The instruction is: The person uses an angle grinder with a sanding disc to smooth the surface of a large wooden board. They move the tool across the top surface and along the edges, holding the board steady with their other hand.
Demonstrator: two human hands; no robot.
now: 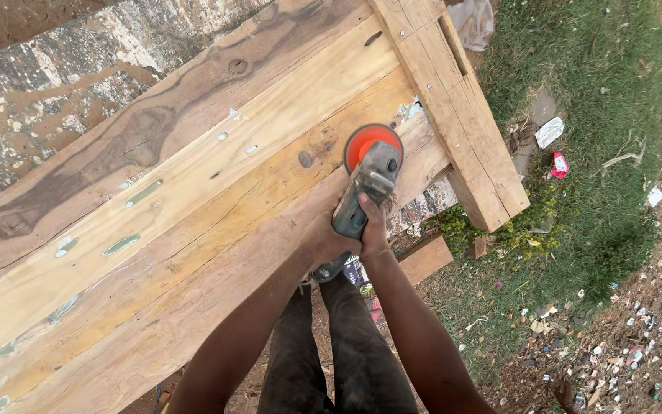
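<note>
- Angle grinder point(368, 195): grey body, orange disc point(363, 142) at its far end. It lies over the near plank of the tabletop, close to the right end, with the disc against the wood.
- Left hand point(329, 241): wrapped shut around the rear of the grinder body, fingers curled over it from the left.
- Right hand point(373, 230): closed on the same body from the right, thumb up along the housing. The two hands touch, side by side.
- Both forearms run up from the bottom edge and meet at the tool; dark trousers point(331, 353) show between them.
- Tabletop point(193, 230): rough planks joined edge to edge, running diagonally from lower left to upper right. Pale streaks of filler sit in the seams, with knots and dark grain in the far plank.
- Cross beam point(461, 115): thick timber crosses the right end of the planks, just beyond the disc.
- Block of wood point(425, 259) lies under the edge, near the right forearm.
- Ground to the right: grass point(599, 153) with scattered litter, then bare earth.
</note>
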